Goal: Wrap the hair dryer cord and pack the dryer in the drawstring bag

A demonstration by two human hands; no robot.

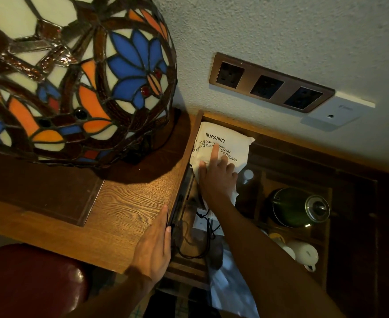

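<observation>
A white drawstring bag (221, 136) with black print lies full at the back of an open wooden drawer (197, 125), against the wall. My right hand (216, 177) rests on top of the bag with its fingers spread and the index finger stretched out straight. A black drawstring (208, 222) trails from the bag's near end under my forearm. The hair dryer and its cord are not visible. My left hand (153, 246) lies flat on the desk, fingers straight along the drawer's edge.
A large stained-glass lamp (74, 76) stands on the wooden desk (124, 203) at left. A three-socket wall plate (271, 86) is above the drawer. To the right are a green kettle (296, 207), a small bottle (247, 176) and white cups (303, 253). A red seat (28, 283) is at lower left.
</observation>
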